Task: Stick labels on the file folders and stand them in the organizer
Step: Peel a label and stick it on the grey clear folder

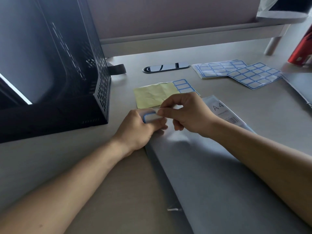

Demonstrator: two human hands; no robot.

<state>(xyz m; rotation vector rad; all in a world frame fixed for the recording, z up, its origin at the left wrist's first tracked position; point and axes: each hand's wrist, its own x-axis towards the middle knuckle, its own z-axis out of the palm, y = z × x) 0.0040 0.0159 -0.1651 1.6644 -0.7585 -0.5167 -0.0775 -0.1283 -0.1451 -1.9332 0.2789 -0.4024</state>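
Note:
A grey file folder point(211, 174) lies flat on the desk in front of me, running from the centre toward the lower right. A white label with a blue border point(150, 117) sits across the fingers of my left hand point(140, 130), which rests at the folder's top left corner. My right hand point(187, 114) pinches the label's right end between thumb and forefinger. The black perforated metal organizer point(70, 73) stands at the left, with a pale folder inside it. A partly used label sheet point(162, 95) with yellow backing lies just beyond my hands.
Two sheets of blue-bordered labels point(236, 71) lie at the back right. A plastic sleeve marked A4 point(222, 110) lies under my right wrist. A black cable grommet point(166, 67) sits in the desk, a red object point(300, 51) at the far right, and another grey folder point(300, 85) beside it.

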